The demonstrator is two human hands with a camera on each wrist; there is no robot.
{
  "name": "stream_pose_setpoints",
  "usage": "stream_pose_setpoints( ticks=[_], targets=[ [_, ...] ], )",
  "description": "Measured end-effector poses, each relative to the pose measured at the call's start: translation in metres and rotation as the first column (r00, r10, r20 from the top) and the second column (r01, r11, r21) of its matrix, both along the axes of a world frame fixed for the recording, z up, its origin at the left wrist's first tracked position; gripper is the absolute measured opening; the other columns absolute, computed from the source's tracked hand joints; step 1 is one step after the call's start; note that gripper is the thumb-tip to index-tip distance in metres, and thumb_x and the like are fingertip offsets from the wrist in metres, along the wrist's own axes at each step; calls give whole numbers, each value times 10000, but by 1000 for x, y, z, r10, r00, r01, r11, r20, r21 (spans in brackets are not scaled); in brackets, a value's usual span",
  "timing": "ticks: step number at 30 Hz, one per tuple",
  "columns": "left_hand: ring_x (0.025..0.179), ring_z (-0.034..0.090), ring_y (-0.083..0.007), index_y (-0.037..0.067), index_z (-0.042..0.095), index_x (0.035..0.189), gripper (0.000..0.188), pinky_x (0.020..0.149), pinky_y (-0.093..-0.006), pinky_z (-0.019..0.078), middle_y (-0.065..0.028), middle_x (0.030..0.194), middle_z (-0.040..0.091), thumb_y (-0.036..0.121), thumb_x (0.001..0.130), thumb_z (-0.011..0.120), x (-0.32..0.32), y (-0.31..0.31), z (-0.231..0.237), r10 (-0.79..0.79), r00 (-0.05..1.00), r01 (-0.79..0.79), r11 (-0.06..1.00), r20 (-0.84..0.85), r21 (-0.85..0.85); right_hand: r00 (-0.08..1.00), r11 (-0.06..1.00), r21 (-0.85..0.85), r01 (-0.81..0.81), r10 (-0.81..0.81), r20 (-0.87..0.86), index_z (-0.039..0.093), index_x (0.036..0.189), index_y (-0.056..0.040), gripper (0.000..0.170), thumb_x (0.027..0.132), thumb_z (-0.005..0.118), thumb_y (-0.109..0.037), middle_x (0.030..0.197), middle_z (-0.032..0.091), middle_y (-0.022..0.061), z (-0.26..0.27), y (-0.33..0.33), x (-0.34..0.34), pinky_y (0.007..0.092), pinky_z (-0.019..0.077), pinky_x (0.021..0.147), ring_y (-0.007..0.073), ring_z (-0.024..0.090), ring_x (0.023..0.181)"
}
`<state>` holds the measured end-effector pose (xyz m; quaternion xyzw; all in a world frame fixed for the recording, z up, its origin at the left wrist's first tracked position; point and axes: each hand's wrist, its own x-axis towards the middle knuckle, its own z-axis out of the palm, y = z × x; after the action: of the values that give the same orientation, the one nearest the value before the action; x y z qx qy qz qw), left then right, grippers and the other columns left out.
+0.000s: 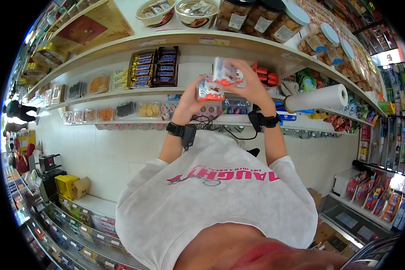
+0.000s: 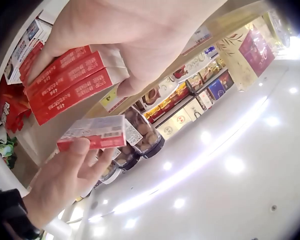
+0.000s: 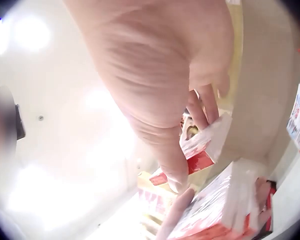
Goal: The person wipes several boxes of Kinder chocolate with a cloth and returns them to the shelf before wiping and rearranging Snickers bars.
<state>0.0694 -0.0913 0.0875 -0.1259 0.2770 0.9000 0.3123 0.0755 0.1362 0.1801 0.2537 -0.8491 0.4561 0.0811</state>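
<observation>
As we look down from the head view, the left hand (image 1: 190, 105) grips a stack of red-and-white boxes (image 2: 72, 89) and the right hand (image 1: 253, 85) pinches a single box (image 2: 97, 131), both held up before the middle shelf. We can read SNICKERS on the bars (image 1: 166, 68) behind; the boxes' brand is too blurred for us. Pink lettering (image 1: 229, 175) crosses the shirt, too creased to read whole. Only the left wrist view shows us three red box sides lined up, with white Chinese characters, and a package (image 2: 196, 61) lettered what looks like Dove. From the head, the single box partly covers the stack. Lidded jars (image 1: 260, 21) stand above, and a white roll (image 1: 317, 98) juts out beside the right hand.
</observation>
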Motion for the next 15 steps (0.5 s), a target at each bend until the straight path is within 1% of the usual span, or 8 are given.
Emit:
stream_pose_setpoints(
  ticks=[1,2,3,4,7,9,12,15],
  targets=[
    [1153,648,-333,3,526,1334,512,973,-562,528,-163,1290,640,399,1012,559,-2,2,1,-21,1000,22,999,-5,24,999,999,31,-39,39,-16,561,1365,-65,717,737,862,-231,1304,567,159,3,-6,5,419,410,1075,355,546,1209],
    [1128,658,-305,25,545,1319,486,958,-527,536,-144,1262,654,401,1011,565,-2,3,2,-20,1000,20,999,-14,47,996,995,63,-79,82,-32,561,1364,-69,718,733,864,-232,1309,566,155,5,-12,9,415,404,1082,354,544,1216],
    [1103,668,-277,47,564,1304,461,943,-492,543,-124,1234,667,403,1011,570,-1,3,9,-15,1000,17,997,-22,70,996,992,89,-92,93,-12,564,1369,-88,727,729,865,-258,1328,564,135,8,-17,13,446,360,1144,350,534,1240],
    [1078,678,-250,69,583,1289,436,927,-457,551,-105,1207,681,404,1011,575,0,3,16,-7,1000,10,996,-30,93,995,990,106,-89,92,-24,565,1370,-93,733,726,866,-269,1330,563,132,6,-20,13,464,341,1161,351,531,1246],
    [1059,680,-238,83,591,1303,464,890,-430,560,-94,1191,686,443,1012,557,3,5,35,-7,997,0,997,78,81,995,987,133,-84,91,-46,566,1374,-105,747,718,868,-297,1331,561,123,1,-24,15,516,287,1204,353,523,1260],
    [1053,681,-235,86,603,1276,432,881,-416,560,-92,1176,690,420,1002,586,2,4,34,-10,998,5,997,63,83,995,989,123,-82,87,-38,567,1374,-110,753,714,868,-309,1326,564,117,1,-25,15,545,255,1221,355,520,1264],
    [1056,681,-236,83,612,1238,387,892,-415,559,-90,1163,696,375,984,630,1,5,22,25,1000,-26,999,9,40,995,988,126,-87,92,-34,567,1370,-99,736,730,867,-306,1353,566,118,2,-26,17,536,272,1208,330,523,1285],
    [1076,679,-243,81,610,1211,353,918,-435,556,-92,1162,698,330,967,662,2,2,18,20,1000,-20,999,2,31,995,999,12,-41,40,91,559,1372,-76,690,780,843,-290,1384,565,135,-6,-21,16,492,342,1165,304,532,1297]
  ],
)
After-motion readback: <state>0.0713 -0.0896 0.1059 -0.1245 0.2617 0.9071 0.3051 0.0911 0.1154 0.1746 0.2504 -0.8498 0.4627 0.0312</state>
